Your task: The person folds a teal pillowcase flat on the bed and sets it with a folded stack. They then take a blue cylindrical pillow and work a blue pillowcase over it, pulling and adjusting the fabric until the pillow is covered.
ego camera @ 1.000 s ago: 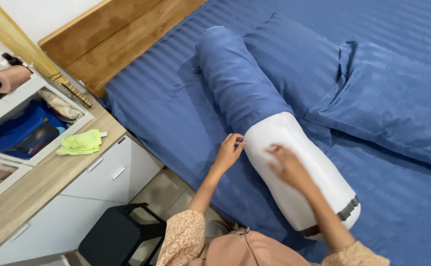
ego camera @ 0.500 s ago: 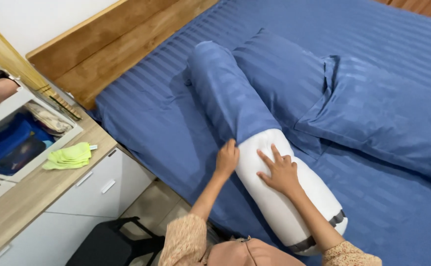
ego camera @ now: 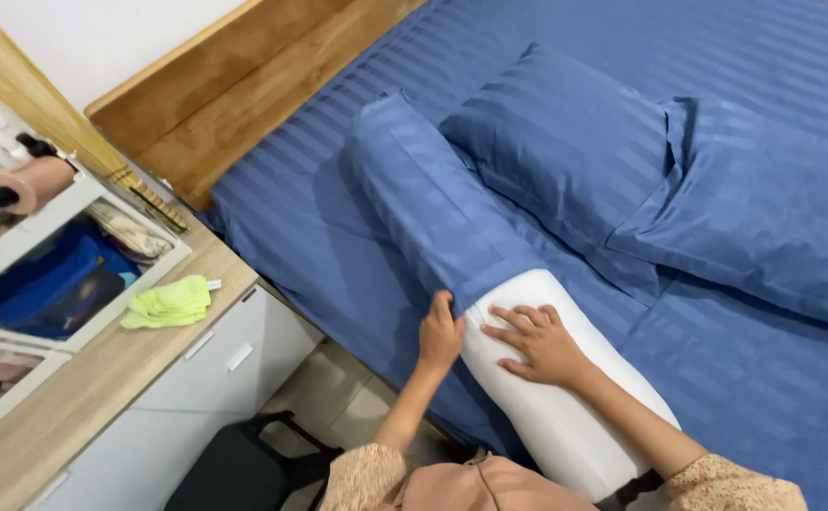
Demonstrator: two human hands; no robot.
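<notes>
A long white bolster (ego camera: 565, 416) lies on the bed, its far half inside a blue striped cover (ego camera: 433, 199). My left hand (ego camera: 440, 333) pinches the cover's open edge at the bolster's left side. My right hand (ego camera: 537, 341) lies flat with fingers spread on the bare white part, just below the cover's edge. The bolster's near end is partly hidden by my arm and head covering.
Two blue striped pillows (ego camera: 575, 151) (ego camera: 773, 208) lie to the right on the blue sheet (ego camera: 745, 378). A wooden headboard (ego camera: 234, 85) is at the top left. A white cabinet (ego camera: 196, 378) with a wooden top holds a green cloth (ego camera: 170, 303). A dark stool (ego camera: 234, 468) stands below.
Both hands have slid along the bolster toward the cover's edge. The left hand now grips that edge, and the cover sits a little farther down over the white.
</notes>
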